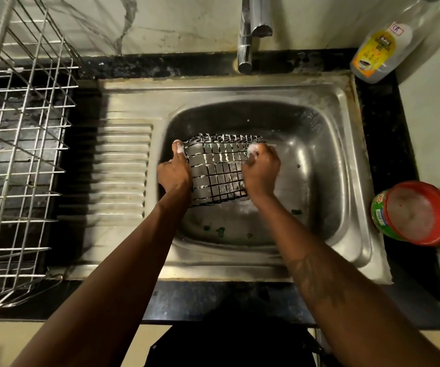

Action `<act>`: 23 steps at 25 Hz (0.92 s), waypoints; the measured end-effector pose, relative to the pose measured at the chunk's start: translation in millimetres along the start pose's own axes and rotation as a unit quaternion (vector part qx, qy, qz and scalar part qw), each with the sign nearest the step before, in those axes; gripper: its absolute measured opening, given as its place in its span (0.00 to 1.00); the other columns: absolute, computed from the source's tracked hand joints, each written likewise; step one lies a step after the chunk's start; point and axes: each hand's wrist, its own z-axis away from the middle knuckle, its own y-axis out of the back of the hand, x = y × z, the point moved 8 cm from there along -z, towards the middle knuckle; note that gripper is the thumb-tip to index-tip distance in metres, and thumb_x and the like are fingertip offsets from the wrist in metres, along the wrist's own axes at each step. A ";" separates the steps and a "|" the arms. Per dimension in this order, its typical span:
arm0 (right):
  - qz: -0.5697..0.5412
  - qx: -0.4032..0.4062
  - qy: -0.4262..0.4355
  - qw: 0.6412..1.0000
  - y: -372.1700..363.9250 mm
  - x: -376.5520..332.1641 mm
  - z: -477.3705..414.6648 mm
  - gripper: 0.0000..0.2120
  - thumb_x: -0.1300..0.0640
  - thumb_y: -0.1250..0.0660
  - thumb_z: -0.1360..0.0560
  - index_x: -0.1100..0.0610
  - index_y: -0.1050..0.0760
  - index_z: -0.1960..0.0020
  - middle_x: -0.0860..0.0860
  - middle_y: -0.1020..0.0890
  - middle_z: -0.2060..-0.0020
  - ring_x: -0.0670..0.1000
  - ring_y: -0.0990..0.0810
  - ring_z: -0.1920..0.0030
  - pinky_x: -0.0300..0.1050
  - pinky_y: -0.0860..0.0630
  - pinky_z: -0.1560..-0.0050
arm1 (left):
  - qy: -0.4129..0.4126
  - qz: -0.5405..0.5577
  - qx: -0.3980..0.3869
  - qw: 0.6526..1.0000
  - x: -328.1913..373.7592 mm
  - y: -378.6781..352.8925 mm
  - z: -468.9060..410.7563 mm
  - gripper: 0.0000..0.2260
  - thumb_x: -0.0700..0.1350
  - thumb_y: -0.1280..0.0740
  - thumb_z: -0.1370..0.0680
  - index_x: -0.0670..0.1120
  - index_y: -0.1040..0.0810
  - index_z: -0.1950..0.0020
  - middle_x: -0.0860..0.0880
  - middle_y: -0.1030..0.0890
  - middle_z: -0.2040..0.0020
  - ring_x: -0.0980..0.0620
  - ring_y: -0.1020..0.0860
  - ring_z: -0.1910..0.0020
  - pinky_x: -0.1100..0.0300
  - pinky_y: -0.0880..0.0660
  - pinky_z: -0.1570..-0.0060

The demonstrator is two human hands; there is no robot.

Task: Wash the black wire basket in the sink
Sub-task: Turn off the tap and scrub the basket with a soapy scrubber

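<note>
Black wire basket [216, 168] held in the sink [319, 144] bowl, streaked with suds.
Left hand [175, 174] grips its 9 o'clock edge, thumb along the wire; right hand [261, 173], at 3 o'clock, curls round a foamy white wad [253, 149] against the mesh.

Dim, warm yellow light over the sink [354, 160], with the corners falling darker. Glare streaks the tap [256, 27] and the basin's far wall. A heavy shadow lies between the rack [23, 144] and the drainboard [123, 165]. Motion blur smears the right hand [261, 173], and the basket [213, 168] wires beside it go soft. The red tub [414, 213] at the right edge is blurred too. Wide-angle bend bows the counter [380, 133] edges and stretches the bottle [383, 46].
</note>
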 end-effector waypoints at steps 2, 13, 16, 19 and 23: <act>-0.072 0.018 0.062 0.995 -0.9 -50.5 40.5 0.09 0.69 0.33 0.28 0.64 0.20 0.49 0.59 0.19 0.54 0.52 0.23 0.55 0.26 0.35 0.55 | -0.013 -0.009 0.006 1.000 2.2 1.8 0.8 0.34 0.70 0.37 0.25 0.37 0.20 0.55 0.42 0.18 0.62 0.42 0.19 0.60 0.47 0.21 0.53; 0.019 0.021 -0.081 0.996 -0.3 58.5 -22.9 0.10 0.66 0.34 0.25 0.62 0.18 0.46 0.60 0.16 0.51 0.60 0.18 0.50 0.38 0.35 0.55 | 0.001 -0.009 -0.009 1.000 -0.1 -0.9 1.0 0.43 0.77 0.40 0.34 0.36 0.18 0.51 0.41 0.15 0.58 0.39 0.16 0.55 0.42 0.19 0.52; 0.037 0.007 -0.163 0.986 0.6 72.0 -16.3 0.12 0.65 0.34 0.23 0.62 0.20 0.40 0.60 0.18 0.47 0.59 0.19 0.46 0.38 0.33 0.53 | -0.012 -0.012 -0.005 1.000 3.0 1.1 3.3 0.45 0.78 0.41 0.34 0.34 0.19 0.51 0.41 0.17 0.62 0.39 0.17 0.59 0.41 0.20 0.51; 0.007 -0.012 -0.070 0.997 3.8 24.4 11.3 0.12 0.67 0.32 0.23 0.64 0.19 0.40 0.61 0.17 0.49 0.55 0.18 0.51 0.25 0.32 0.55 | -0.026 -0.049 -0.027 0.998 6.1 0.7 -0.9 0.37 0.70 0.40 0.23 0.34 0.20 0.45 0.42 0.19 0.56 0.43 0.20 0.55 0.51 0.20 0.53; -0.116 0.011 0.090 0.989 7.4 -64.1 75.5 0.13 0.69 0.32 0.26 0.63 0.17 0.43 0.58 0.16 0.55 0.51 0.20 0.56 0.31 0.28 0.53 | -0.056 -0.062 -0.043 0.996 10.2 0.2 0.1 0.30 0.63 0.40 0.20 0.35 0.19 0.48 0.43 0.22 0.57 0.41 0.21 0.55 0.57 0.25 0.55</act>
